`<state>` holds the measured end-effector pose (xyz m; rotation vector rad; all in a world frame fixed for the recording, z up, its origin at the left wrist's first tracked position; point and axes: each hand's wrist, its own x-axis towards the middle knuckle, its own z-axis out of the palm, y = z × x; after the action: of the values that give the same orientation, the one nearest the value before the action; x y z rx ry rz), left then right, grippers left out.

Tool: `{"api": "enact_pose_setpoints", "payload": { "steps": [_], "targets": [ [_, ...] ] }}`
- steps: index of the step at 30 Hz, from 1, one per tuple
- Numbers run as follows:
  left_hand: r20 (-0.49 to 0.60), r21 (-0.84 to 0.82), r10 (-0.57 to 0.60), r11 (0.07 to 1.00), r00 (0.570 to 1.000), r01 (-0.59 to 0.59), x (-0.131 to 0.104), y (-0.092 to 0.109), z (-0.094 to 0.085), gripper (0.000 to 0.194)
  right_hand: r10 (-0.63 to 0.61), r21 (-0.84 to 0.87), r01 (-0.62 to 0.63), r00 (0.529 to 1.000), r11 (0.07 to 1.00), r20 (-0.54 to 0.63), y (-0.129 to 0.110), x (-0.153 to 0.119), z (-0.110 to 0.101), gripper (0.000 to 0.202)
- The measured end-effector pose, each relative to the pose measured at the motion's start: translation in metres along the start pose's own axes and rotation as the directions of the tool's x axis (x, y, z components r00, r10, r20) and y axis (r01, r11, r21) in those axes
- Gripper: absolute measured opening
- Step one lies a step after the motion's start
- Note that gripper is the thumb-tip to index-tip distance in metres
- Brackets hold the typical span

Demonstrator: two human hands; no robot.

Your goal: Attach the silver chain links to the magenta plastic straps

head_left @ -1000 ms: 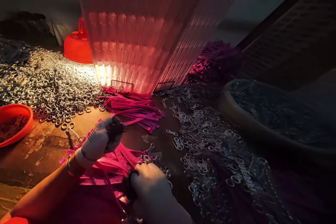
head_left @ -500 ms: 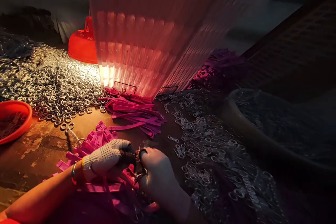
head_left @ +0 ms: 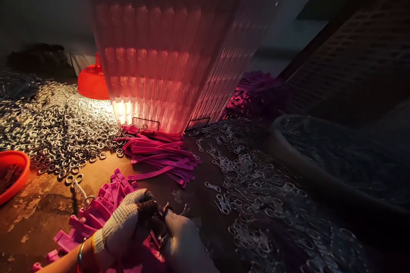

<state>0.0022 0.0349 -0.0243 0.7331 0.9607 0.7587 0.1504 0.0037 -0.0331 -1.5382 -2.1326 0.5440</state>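
Two hands are meeting at the 6 o'clock edge of the view, low over the desk [head_left: 48, 196]. The left hand [head_left: 123, 228], wearing a dotted knit glove, is clenching around a small dark metal piece [head_left: 150, 213]; what exactly it is cannot be told in this light. The right hand [head_left: 182, 243], also gloved, is pinching the same piece from the 3 o'clock side, fingertips touching those of the left hand. A bangle [head_left: 80, 254] is showing on the left wrist.

Both hands are hovering over a loose pile of pink plastic strips [head_left: 96, 213], lying directly under and at 9 o'clock of the left hand. A second bundle of pink strips [head_left: 160, 155] is lying at 12 o'clock of the hands, just in front of a tall ribbed translucent basket [head_left: 173, 59] glowing red.

A wide heap of metal rings [head_left: 64, 132] is spreading at 10 o'clock. A heap of small metal clasps [head_left: 256, 187] is spreading at 2 to 3 o'clock, near the right hand. An orange bowl [head_left: 14, 175] is sitting at the 9 o'clock edge, and an orange lid-like object [head_left: 92, 83] is sitting at 11 o'clock behind the rings. A large round basin [head_left: 288, 158] is sitting at 3 o'clock, well apart from the hands, contents dim.
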Motion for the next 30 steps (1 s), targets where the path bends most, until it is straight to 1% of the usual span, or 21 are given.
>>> {"api": "enact_pose_setpoints", "payload": {
  "steps": [2,3,4,5,6,7,8,9,11,14,16,18,19,20,21,22,23,24,25,27,30],
  "targets": [
    [-0.006,0.004,0.051,0.999,0.999,-0.051,0.004,0.001,-0.001,0.031,-0.001,0.123,-0.003,1.0,0.992,0.031,0.006,0.011,-0.003,0.025],
    [-0.002,0.007,0.068,0.998,0.998,-0.068,0.006,0.001,-0.003,0.03,-0.003,0.13,-0.001,1.0,0.991,0.03,0.012,0.02,-0.007,0.025],
    [-0.002,-0.005,0.075,0.997,0.997,-0.075,0.008,0.002,-0.006,0.03,0.004,0.095,-0.006,1.0,0.995,0.022,0.018,0.032,-0.012,0.024],
    [-0.01,-0.03,0.072,0.997,0.997,-0.072,0.01,0.002,-0.008,0.031,0.024,0.017,-0.024,1.0,1.0,-0.001,0.026,0.045,-0.018,0.022],
    [-0.023,-0.067,0.062,0.996,0.998,-0.063,0.011,0.002,-0.011,0.033,0.064,-0.118,-0.068,0.997,0.991,-0.036,0.034,0.06,-0.023,0.02],
    [-0.036,-0.107,0.042,0.993,0.998,-0.046,0.011,0.002,-0.013,0.035,0.101,-0.268,-0.113,0.993,0.957,-0.057,0.043,0.075,-0.027,0.018],
    [-0.043,-0.138,0.015,0.99,0.999,-0.021,0.011,0.002,-0.015,0.036,0.117,-0.387,-0.122,0.992,0.914,-0.036,0.052,0.089,-0.029,0.02],
    [-0.043,-0.153,-0.011,0.988,0.999,0.004,0.01,0.002,-0.016,0.037,0.135,-0.462,-0.12,0.991,0.879,-0.002,0.061,0.103,-0.028,0.024],
    [-0.033,-0.146,-0.031,0.989,0.999,0.025,0.009,0.001,-0.018,0.037,0.167,-0.502,-0.122,0.985,0.856,0.046,0.075,0.122,-0.022,0.026],
    [-0.036,-0.129,-0.037,0.991,0.999,0.032,0.012,-0.003,-0.018,0.039,0.19,-0.51,-0.118,0.977,0.852,0.092,0.084,0.132,-0.009,0.025],
    [-0.047,-0.145,-0.063,0.988,0.997,0.055,0.016,-0.005,-0.018,0.036,0.189,-0.512,-0.108,0.976,0.852,0.109,0.082,0.128,-0.007,0.024],
    [-0.057,-0.168,-0.093,0.982,0.994,0.083,0.021,-0.005,-0.018,0.031,0.181,-0.502,-0.096,0.976,0.859,0.124,0.071,0.119,-0.013,0.022],
    [-0.052,-0.184,-0.109,0.978,0.993,0.098,0.023,-0.005,-0.018,0.028,0.176,-0.444,-0.093,0.973,0.891,0.148,0.064,0.112,-0.02,0.02],
    [-0.037,-0.209,-0.122,0.971,0.992,0.112,0.024,-0.004,-0.017,0.025,0.165,-0.349,-0.092,0.969,0.933,0.185,0.054,0.103,-0.027,0.019],
    [-0.018,-0.25,-0.138,0.96,0.99,0.129,0.025,-0.004,-0.018,0.023,0.149,-0.161,-0.112,0.959,0.98,0.24,0.044,0.093,-0.035,0.02],
    [0.002,-0.307,-0.153,0.94,0.988,0.146,0.026,-0.003,-0.018,0.02,0.116,0.084,-0.151,0.939,0.985,0.323,0.033,0.081,-0.043,0.021],
    [0.029,-0.376,-0.17,0.911,0.985,0.168,0.026,-0.003,-0.019,0.019,0.069,0.296,-0.197,0.918,0.935,0.391,0.023,0.069,-0.049,0.022],
    [0.052,-0.444,-0.187,0.876,0.981,0.19,0.026,-0.003,-0.021,0.019,0.051,0.429,-0.262,0.895,0.864,0.444,0.014,0.057,-0.055,0.024],
    [0.062,-0.501,-0.201,0.841,0.978,0.205,0.026,-0.003,-0.022,0.019,0.044,0.492,-0.322,0.867,0.809,0.496,0.007,0.044,-0.058,0.025],
    [0.043,-0.576,-0.207,0.794,0.977,0.194,0.027,-0.003,-0.027,0.017,0.069,0.493,-0.393,0.83,0.776,0.553,0.001,0.019,-0.058,0.024],
    [-0.02,-0.595,-0.165,0.795,0.986,0.121,0.026,-0.002,-0.033,0.011,0.179,0.38,-0.459,0.794,0.803,0.581,0.005,-0.015,-0.049,0.02]
  ]
}}
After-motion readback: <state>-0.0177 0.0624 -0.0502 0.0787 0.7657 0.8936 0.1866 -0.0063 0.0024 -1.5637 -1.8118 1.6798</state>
